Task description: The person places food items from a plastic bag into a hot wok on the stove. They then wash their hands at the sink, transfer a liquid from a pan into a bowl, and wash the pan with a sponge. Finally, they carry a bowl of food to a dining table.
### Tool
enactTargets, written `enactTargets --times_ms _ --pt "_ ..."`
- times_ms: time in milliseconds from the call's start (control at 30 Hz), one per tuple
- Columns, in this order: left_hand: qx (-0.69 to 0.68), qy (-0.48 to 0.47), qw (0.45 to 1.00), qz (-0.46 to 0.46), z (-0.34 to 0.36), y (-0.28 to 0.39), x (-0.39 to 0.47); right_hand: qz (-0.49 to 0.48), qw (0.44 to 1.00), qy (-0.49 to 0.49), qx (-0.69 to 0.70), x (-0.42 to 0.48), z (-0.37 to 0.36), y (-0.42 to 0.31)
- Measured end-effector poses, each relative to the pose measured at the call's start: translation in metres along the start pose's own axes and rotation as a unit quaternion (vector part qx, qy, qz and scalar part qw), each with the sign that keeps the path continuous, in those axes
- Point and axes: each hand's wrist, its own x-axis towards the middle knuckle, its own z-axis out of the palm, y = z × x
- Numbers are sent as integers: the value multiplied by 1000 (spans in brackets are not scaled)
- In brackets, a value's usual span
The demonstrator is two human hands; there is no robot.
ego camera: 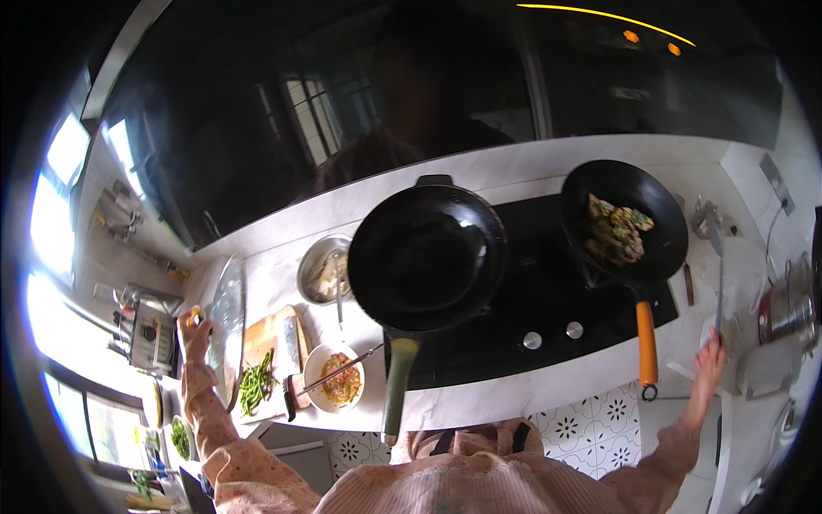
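My left hand grips the knob of a glass pan lid, held up on edge beside the cutting board. My right hand, at the far right, holds the handle end of a long metal spatula, whose head lies by a small glass container. Between my hands, a large black wok with a green handle sits on the left of the black cooktop; no food shows in it. A smaller black frying pan with an orange handle holds browned food.
A wooden cutting board carries a knife and cut green vegetables. Near it stand a white bowl of chopped mixture with chopsticks across it and a metal bowl with a spoon. Appliances stand at both sides.
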Motion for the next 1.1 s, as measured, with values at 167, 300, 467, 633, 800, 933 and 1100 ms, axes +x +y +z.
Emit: enactTargets --times_ms 167,300,467,633,800,933,1100 --pt "79 -29 995 45 50 42 -2 -112 982 -126 -86 -149 20 -86" --pt "77 -73 987 120 96 93 -10 -134 947 -289 -34 -233 89 -76" --pt "70 -152 966 195 165 158 -29 -110 892 -425 -110 -293 222 -48" --pt "-4 -276 923 268 258 211 -54 -188 874 -417 -162 -303 276 3" --pt "26 -330 881 337 325 221 -83 -229 887 -348 -200 -309 246 1" --pt "57 -363 858 358 371 234 -108 -210 912 -291 -197 -300 206 6" --pt "48 -354 862 359 397 229 -113 -153 952 -228 -135 -288 180 41"
